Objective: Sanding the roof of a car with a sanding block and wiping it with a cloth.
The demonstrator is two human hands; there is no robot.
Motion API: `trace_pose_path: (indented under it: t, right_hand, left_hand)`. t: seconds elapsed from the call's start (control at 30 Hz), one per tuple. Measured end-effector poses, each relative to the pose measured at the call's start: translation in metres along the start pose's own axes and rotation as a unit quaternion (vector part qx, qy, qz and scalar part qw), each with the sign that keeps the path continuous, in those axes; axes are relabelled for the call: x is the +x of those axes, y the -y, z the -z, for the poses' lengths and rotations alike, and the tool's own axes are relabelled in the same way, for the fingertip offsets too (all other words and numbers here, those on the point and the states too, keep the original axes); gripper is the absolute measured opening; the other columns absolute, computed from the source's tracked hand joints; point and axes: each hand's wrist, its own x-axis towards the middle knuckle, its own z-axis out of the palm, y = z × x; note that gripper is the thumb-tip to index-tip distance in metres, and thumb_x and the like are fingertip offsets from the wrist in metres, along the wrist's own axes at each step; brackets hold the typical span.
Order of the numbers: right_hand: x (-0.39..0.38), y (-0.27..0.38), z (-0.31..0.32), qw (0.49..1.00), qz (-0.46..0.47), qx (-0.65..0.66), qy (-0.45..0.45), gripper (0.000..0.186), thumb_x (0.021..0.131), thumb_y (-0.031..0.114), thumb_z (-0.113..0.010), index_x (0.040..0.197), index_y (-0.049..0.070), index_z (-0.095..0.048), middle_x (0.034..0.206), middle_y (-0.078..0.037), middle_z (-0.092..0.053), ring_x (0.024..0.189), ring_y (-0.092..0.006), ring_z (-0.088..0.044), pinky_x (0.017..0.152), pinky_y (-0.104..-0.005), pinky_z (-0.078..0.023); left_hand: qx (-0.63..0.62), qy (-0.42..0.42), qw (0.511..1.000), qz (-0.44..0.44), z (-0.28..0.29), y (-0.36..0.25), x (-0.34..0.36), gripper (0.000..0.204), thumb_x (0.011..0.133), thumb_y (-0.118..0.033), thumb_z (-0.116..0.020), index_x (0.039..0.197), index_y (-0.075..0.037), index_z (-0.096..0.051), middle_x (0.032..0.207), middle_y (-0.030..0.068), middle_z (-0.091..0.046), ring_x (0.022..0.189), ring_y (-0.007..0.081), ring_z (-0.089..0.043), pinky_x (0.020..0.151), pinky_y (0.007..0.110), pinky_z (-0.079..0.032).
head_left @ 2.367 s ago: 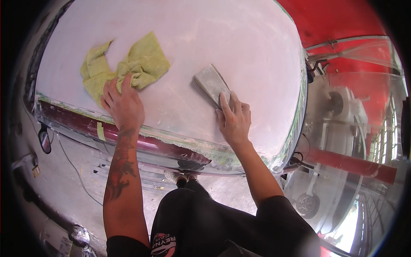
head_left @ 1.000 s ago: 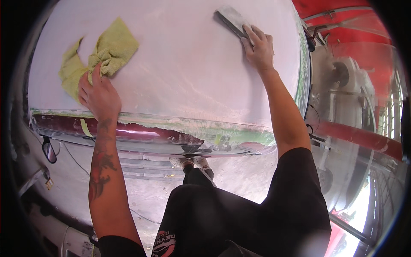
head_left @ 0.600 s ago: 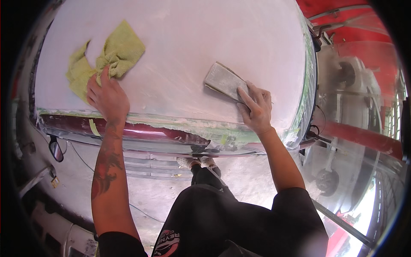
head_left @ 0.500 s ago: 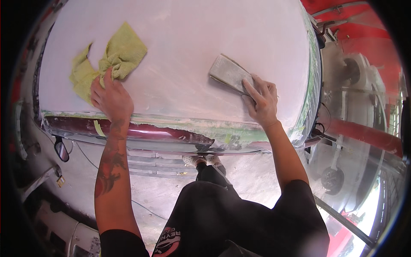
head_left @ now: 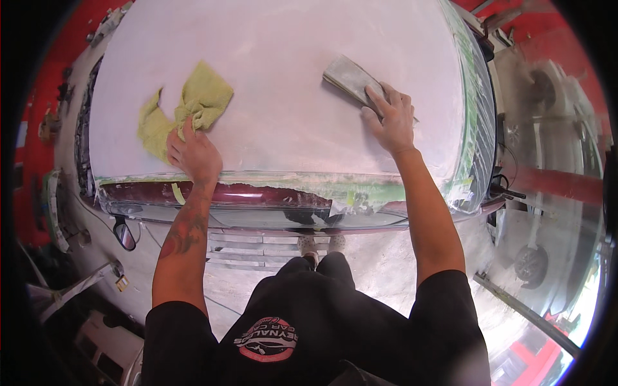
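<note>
My left hand (head_left: pixel 194 156) is closed on a bunched yellow-green cloth (head_left: pixel 207 91), fingers pinching its gathered middle while its loose ends spread over the panel. To the right, my right hand (head_left: pixel 391 121) grips the near end of a flat grey sanding block (head_left: pixel 346 74), thumb on the near side and fingers over its top. The block lies tilted across a pale, dusty, chalky vehicle panel (head_left: pixel 283 109). What sits under the block is hidden.
Green masking tape (head_left: pixel 370 193) and a dark red painted strip (head_left: pixel 238 194) run along the near edge. Masking film (head_left: pixel 486 128) covers the right side. A side mirror (head_left: pixel 125 234) juts out at lower left. A hose or cable (head_left: pixel 222 303) lies on the floor.
My right hand has pushed the sanding block farther from the panel's near edge. The cloth is still pinched in my left hand. The whole view has shifted a little.
</note>
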Motion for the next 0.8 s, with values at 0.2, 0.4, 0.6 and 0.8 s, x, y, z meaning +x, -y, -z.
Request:
trace_pose_path:
  t: [0.2, 0.4, 0.6, 0.8]
  right_hand:
    - [0.01, -0.005, 0.012, 0.997, -0.019, -0.066, 0.042, 0.035, 0.09, 0.021, -0.063, 0.123, 0.03, -0.066, 0.116, -0.012, -0.055, 0.105, -0.0319, -0.052, 0.089, -0.0442, -0.042]
    - [0.001, -0.011, 0.02, 0.998, 0.034, -0.034, 0.041, 0.041, 0.084, 0.023, -0.071, 0.124, 0.029, -0.065, 0.109, -0.013, -0.058, 0.1, -0.0336, -0.056, 0.086, -0.0443, -0.046]
    - [-0.006, -0.018, 0.02, 0.996, 0.002, 0.046, 0.075, 0.046, 0.081, 0.019, -0.072, 0.126, 0.026, -0.064, 0.117, -0.017, -0.057, 0.105, -0.0355, -0.056, 0.093, -0.0449, -0.045]
    - [-0.006, -0.024, 0.02, 0.988, -0.033, 0.104, 0.108, 0.048, 0.078, 0.024, -0.075, 0.125, 0.02, -0.064, 0.125, -0.019, -0.056, 0.119, -0.038, -0.051, 0.101, -0.0432, -0.043]
  left_hand:
    - [-0.013, -0.018, 1.0, -0.013, 0.001, 0.001, 0.0, 0.043, 0.094, -0.018, -0.053, 0.136, -0.019, -0.051, 0.137, 0.02, -0.04, 0.133, 0.0365, -0.031, 0.11, 0.055, -0.019]
    - [-0.008, -0.016, 1.0, 0.004, 0.0, -0.001, 0.001, 0.04, 0.095, -0.021, -0.052, 0.135, -0.021, -0.052, 0.137, 0.0192, -0.041, 0.134, 0.0356, -0.031, 0.11, 0.055, -0.019]
    - [0.004, -0.021, 1.0, 0.011, 0.0, -0.004, 0.001, 0.04, 0.094, -0.022, -0.052, 0.135, -0.022, -0.053, 0.136, 0.019, -0.043, 0.133, 0.0357, -0.034, 0.11, 0.054, -0.02]
    - [0.039, -0.01, 0.999, 0.004, 0.0, -0.006, 0.004, 0.04, 0.094, -0.023, -0.052, 0.134, -0.022, -0.053, 0.137, 0.0176, -0.044, 0.133, 0.0353, -0.035, 0.109, 0.056, -0.022]
